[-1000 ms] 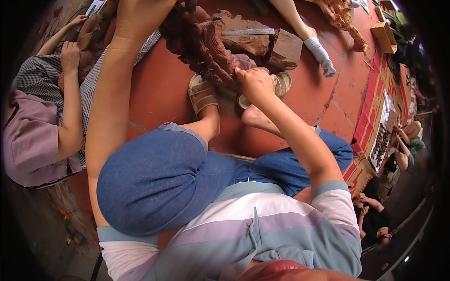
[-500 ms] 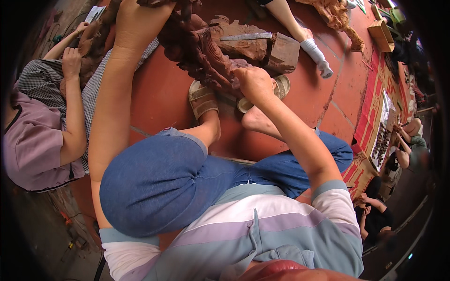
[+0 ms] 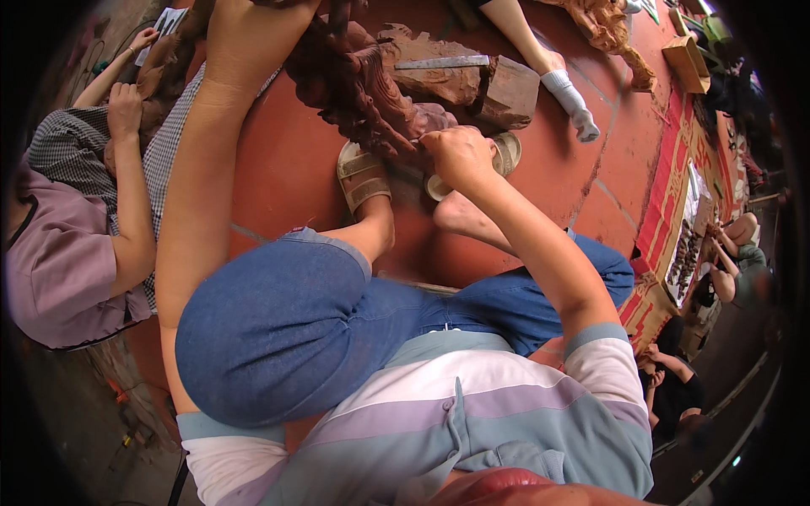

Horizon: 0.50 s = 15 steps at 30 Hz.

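A dark reddish wooden carving [image 3: 363,80] with deep curls stands on the red floor between my feet. My left hand [image 3: 253,29] grips its upper part at the top edge of the view, with the fingertips cut off there. My right hand [image 3: 460,156] is closed around a small thin tool and presses it against the carving's lower right side. Under that hand lie my sandalled left foot [image 3: 363,177] and my bare right foot [image 3: 464,215]. My blue denim knee [image 3: 278,329] fills the middle.
Rough wooden blocks [image 3: 506,88] with a flat metal blade [image 3: 439,62] lie behind the carving. A person's leg in a white sock [image 3: 574,101] stretches beside them. A co-worker in a mauve shirt [image 3: 59,270] sits at my left. Other people sit by a red mat [image 3: 666,185] at right.
The carving and both hands now sit slightly higher in the view. My right hand has stayed closed against the carving's lower side, shifting only a little.
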Each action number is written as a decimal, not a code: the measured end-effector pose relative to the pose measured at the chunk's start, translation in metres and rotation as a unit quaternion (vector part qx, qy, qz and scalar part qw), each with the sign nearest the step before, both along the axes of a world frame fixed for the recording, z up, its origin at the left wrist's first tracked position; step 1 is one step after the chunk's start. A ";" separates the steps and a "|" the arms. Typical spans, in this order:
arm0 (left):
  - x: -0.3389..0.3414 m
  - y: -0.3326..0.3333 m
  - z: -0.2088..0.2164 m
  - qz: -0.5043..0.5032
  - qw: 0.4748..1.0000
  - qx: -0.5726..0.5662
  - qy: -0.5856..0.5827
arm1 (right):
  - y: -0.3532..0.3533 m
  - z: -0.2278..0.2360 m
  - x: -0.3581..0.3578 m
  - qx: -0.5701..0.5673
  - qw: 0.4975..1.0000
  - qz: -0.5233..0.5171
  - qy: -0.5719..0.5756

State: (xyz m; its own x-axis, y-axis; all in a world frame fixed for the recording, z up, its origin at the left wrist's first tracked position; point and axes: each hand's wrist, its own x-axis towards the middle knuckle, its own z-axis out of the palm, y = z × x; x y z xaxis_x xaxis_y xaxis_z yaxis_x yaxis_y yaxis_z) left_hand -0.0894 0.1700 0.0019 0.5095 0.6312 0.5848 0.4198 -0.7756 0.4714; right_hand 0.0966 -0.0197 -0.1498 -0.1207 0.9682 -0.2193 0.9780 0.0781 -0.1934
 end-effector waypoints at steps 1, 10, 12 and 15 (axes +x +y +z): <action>-0.004 0.001 0.001 -0.003 0.999 -0.026 -0.036 | 0.006 -0.011 -0.002 0.075 0.997 -0.018 0.029; 0.003 -0.013 0.019 -0.026 0.987 -0.140 -0.078 | 0.006 0.002 -0.002 0.067 0.996 -0.059 0.021; 0.004 -0.018 0.014 -0.038 0.983 -0.149 -0.105 | 0.002 0.002 -0.012 0.174 0.972 -0.127 0.090; 0.004 -0.012 0.013 -0.055 0.985 -0.146 -0.078 | -0.015 -0.021 -0.018 0.154 0.983 -0.079 0.061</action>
State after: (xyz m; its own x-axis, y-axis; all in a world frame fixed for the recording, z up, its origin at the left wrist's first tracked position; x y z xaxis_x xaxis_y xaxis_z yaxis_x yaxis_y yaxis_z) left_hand -0.0856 0.1582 0.0153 0.5031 0.7297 0.4630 0.2456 -0.6344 0.7330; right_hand 0.0782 -0.0351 -0.1713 0.0287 0.9951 0.0946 0.9537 0.0010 -0.3006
